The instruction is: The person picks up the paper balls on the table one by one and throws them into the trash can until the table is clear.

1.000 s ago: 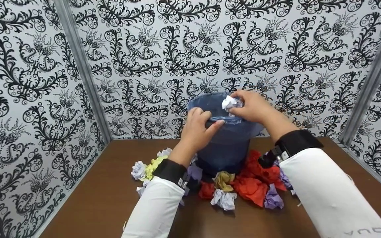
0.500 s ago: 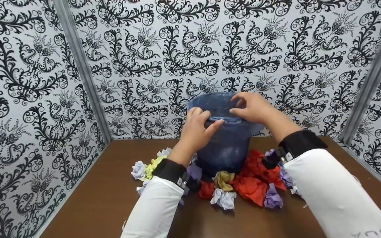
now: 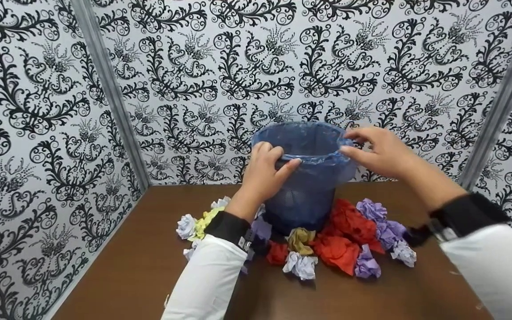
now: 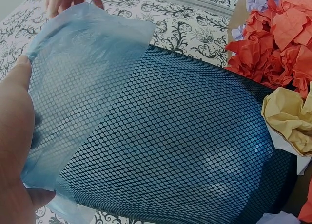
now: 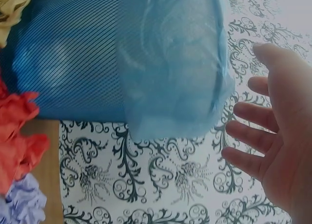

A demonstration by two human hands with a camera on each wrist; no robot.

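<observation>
A dark mesh wastebasket stands upright, lined with a translucent blue plastic bag folded over its rim. My left hand grips the near left part of this rim, fingers over the edge and thumb along the outside. At the right side of the rim, my right hand holds nothing. Its fingers are spread and apart from the bag in the right wrist view. Pale shapes show faintly through the mesh near the bottom of the basket.
Crumpled paper balls lie round the basket's foot: red, purple, mustard, white and yellow. They rest on a brown table. Patterned wall panels stand behind and at the sides.
The right hand let go of a white paper ball inside the basket, then moved right, out of the opening. The left hand stayed on the rim.
</observation>
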